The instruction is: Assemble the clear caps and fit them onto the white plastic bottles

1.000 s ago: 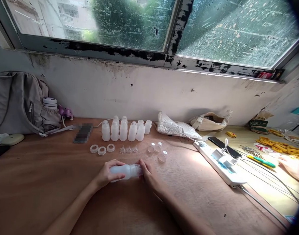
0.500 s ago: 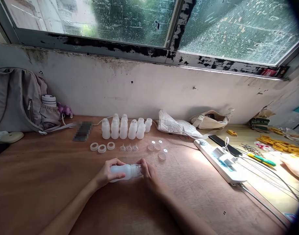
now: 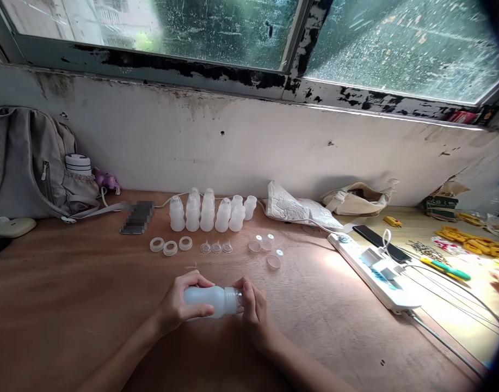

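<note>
1. A frosted bottle (image 3: 211, 301) lies on its side between both hands, low over the near middle of the worktop (image 3: 81, 294), its neck pointing right (whether its underside touches the wood, I cannot tell).
2. The left grip (image 3: 176, 302) is wrapped around the bottle's body, thumb along the near side.
3. The right grip (image 3: 253, 313) is closed on the clear top (image 3: 239, 301) at the bottle's neck, fingers partly hiding it.
4. Just beyond the hands, 3 clear stemmed discs (image 3: 216, 249) sit in a row, with 3 white rings (image 3: 170, 254) to their left and 3 clear round caps (image 3: 273, 262) to their right.
5. Behind these, a cluster of frosted bottles (image 3: 207, 215) stands upright near the wall.
6. Right of the cluster lies a white padded packet (image 3: 288, 206); nearer, a white power strip (image 3: 392, 291) runs at a slant, plugs in it.
7. At far left, a grey backpack (image 3: 18, 163) leans by the wall under the window (image 3: 216, 32).
</note>
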The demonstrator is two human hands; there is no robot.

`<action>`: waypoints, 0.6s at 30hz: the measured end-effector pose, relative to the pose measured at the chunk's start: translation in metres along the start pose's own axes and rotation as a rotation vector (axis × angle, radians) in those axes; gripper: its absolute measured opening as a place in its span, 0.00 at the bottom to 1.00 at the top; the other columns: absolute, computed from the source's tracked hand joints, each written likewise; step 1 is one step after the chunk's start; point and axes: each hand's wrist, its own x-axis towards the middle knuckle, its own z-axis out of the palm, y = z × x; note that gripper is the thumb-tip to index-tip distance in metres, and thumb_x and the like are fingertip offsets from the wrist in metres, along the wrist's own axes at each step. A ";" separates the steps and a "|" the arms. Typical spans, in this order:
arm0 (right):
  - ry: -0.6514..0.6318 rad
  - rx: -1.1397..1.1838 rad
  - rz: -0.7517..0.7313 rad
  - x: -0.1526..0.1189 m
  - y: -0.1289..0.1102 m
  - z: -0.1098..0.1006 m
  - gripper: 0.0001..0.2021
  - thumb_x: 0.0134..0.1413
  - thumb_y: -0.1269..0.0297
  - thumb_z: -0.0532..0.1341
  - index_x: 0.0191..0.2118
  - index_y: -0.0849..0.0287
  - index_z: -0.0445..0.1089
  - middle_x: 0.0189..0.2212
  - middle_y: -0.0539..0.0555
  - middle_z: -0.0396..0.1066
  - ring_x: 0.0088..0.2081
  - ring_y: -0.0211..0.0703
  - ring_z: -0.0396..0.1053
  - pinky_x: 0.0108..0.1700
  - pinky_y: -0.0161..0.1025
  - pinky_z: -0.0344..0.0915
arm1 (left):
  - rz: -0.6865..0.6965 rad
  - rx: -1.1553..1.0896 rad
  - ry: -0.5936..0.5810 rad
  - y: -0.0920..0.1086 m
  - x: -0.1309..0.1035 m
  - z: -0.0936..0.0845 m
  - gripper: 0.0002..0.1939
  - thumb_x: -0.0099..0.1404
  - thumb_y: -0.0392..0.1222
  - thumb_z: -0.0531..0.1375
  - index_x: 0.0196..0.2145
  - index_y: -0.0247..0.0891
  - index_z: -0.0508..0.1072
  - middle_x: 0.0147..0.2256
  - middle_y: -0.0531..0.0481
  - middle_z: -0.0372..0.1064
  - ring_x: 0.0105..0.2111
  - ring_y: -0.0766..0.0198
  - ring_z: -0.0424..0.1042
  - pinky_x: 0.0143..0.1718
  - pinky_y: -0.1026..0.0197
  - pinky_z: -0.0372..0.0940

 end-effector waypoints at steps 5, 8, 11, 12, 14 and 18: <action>-0.020 0.026 0.016 0.000 0.000 0.001 0.20 0.58 0.59 0.39 0.23 0.57 0.60 0.16 0.50 0.62 0.18 0.37 0.59 0.22 0.34 0.56 | 0.034 0.023 -0.001 -0.005 0.001 0.001 0.20 0.41 0.50 0.64 0.31 0.36 0.72 0.27 0.52 0.61 0.28 0.64 0.62 0.27 0.64 0.57; -0.033 0.039 0.000 -0.001 0.000 0.001 0.20 0.58 0.58 0.39 0.24 0.57 0.60 0.17 0.51 0.63 0.19 0.38 0.60 0.23 0.35 0.57 | 0.067 0.058 0.005 -0.008 0.002 0.000 0.20 0.41 0.51 0.64 0.31 0.36 0.71 0.28 0.51 0.63 0.28 0.63 0.63 0.27 0.64 0.58; -0.032 0.032 -0.004 0.003 0.001 0.001 0.19 0.58 0.58 0.39 0.24 0.57 0.60 0.18 0.51 0.62 0.20 0.38 0.60 0.24 0.35 0.57 | 0.115 0.100 0.016 -0.011 0.003 0.000 0.20 0.43 0.50 0.63 0.32 0.36 0.71 0.29 0.50 0.64 0.29 0.62 0.64 0.28 0.63 0.58; -0.029 0.016 0.003 0.006 0.001 0.000 0.19 0.58 0.58 0.40 0.24 0.58 0.60 0.19 0.51 0.62 0.20 0.38 0.59 0.24 0.35 0.57 | 0.130 0.126 0.024 -0.012 0.003 0.000 0.19 0.44 0.50 0.63 0.33 0.36 0.71 0.29 0.49 0.64 0.29 0.62 0.64 0.28 0.63 0.59; -0.031 -0.017 0.042 0.013 0.000 -0.002 0.16 0.57 0.57 0.42 0.27 0.58 0.61 0.20 0.50 0.62 0.22 0.37 0.59 0.25 0.35 0.57 | 0.163 0.196 0.049 -0.012 0.004 0.002 0.19 0.47 0.48 0.62 0.36 0.36 0.70 0.31 0.48 0.65 0.31 0.61 0.65 0.31 0.62 0.60; -0.010 0.087 0.183 0.025 -0.001 -0.002 0.11 0.55 0.55 0.48 0.35 0.57 0.60 0.22 0.48 0.61 0.23 0.36 0.60 0.24 0.33 0.58 | 0.270 0.309 0.185 -0.015 0.004 0.009 0.18 0.52 0.46 0.60 0.41 0.38 0.67 0.36 0.47 0.64 0.36 0.60 0.65 0.38 0.59 0.61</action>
